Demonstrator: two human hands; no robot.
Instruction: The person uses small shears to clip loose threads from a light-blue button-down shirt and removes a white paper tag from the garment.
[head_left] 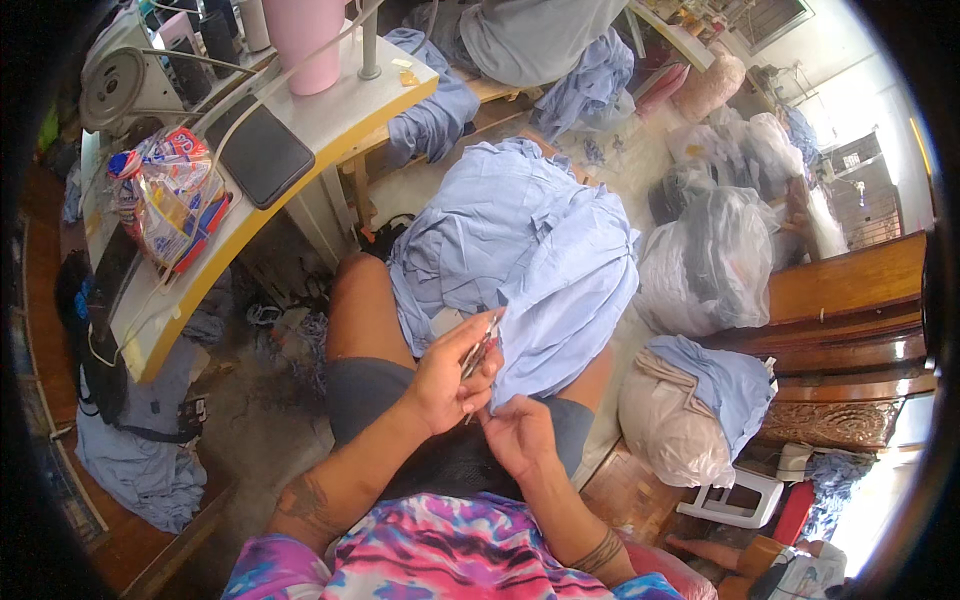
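My left hand (448, 378) is raised over my lap, fingers curled tight around small snips (482, 346) just below the blue cloth (530, 270). My right hand (520, 435), beneath the cloth's hanging edge, pinches it, palm up.

A white bench (330, 120) with a yellow edge curves across the upper left, bearing a pink tumbler (300, 40), a dark phone (265, 150) and a bag of snacks (165, 205); below it the grey floor (250, 420) is littered with scraps; dark carved wooden furniture (850, 330) stands at right; clear plastic sacks (715, 260) of cloth pile beyond; bright daylight floods the upper right.
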